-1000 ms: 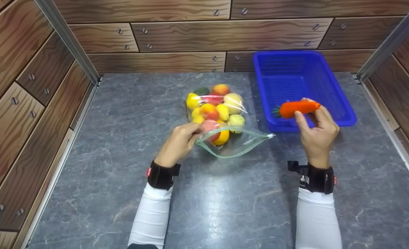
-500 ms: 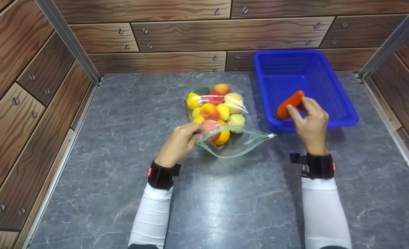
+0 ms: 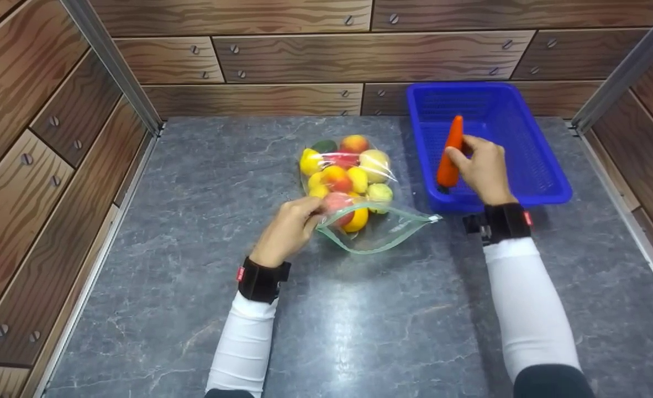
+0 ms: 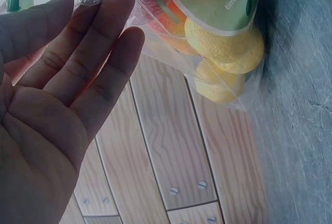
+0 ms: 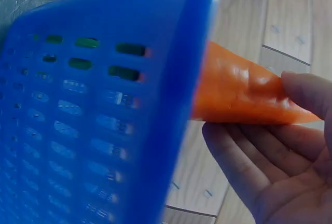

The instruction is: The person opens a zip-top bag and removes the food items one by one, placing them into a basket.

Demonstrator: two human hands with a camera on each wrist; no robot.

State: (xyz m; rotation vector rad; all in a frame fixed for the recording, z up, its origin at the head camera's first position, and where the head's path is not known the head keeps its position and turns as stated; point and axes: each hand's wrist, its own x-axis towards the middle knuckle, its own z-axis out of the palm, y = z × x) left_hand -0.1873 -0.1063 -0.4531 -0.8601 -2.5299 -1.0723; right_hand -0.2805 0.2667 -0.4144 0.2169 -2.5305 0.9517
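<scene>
In the head view a clear zip bag [image 3: 384, 235] lies on the table, its green-edged mouth spread toward the person. Inside are several fruits, such as a lemon [image 3: 311, 162] and a peach [image 3: 354, 144]. The left hand [image 3: 285, 229] pinches the left corner of the bag's mouth between thumb and fingers. An orange carrot [image 3: 451, 155] stands nearly upright at the left side of the blue basket [image 3: 542, 149], green top down. The right hand [image 3: 484, 168] grips it near its middle. The right wrist view shows the carrot's thick end behind the basket's rim and green through the slots.
The grey table [image 3: 194, 221] has a marbled surface. Wood-patterned walls [image 3: 293, 61] rise at the back and both sides, with metal strips at the corners. A white slider [image 3: 435, 219] sits at the right end of the bag's mouth, near the basket.
The right hand has moved left and farther from the person, turning the carrot from nearly level to nearly upright, tip up, in the basket. The left hand and the bag have stayed in place.
</scene>
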